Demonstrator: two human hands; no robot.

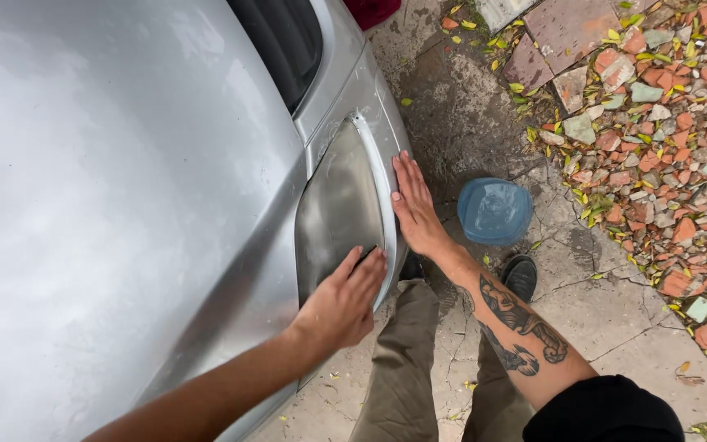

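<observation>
Pressing down on the lower end of the cloudy headlight (pixel 339 205), the left hand (pixel 344 304) is laid palm-down with fingers held together; something dark seems to be trapped under the fingertips, though what it is cannot be told. At about one o'clock from it, the right hand (pixel 415 206) is spread flat, fingers straight and closed on nothing, against the silver bumper edge (pixel 382 123) just beside the lens, seemingly so that the body is steadied while the other hand bears on it. Beyond, the silver bonnet (pixel 116 205) fills nine o'clock. At three o'clock a blue water tub (pixel 494 211) is stood on the cracked pavement (pixel 615 319), within easy reach.
</observation>
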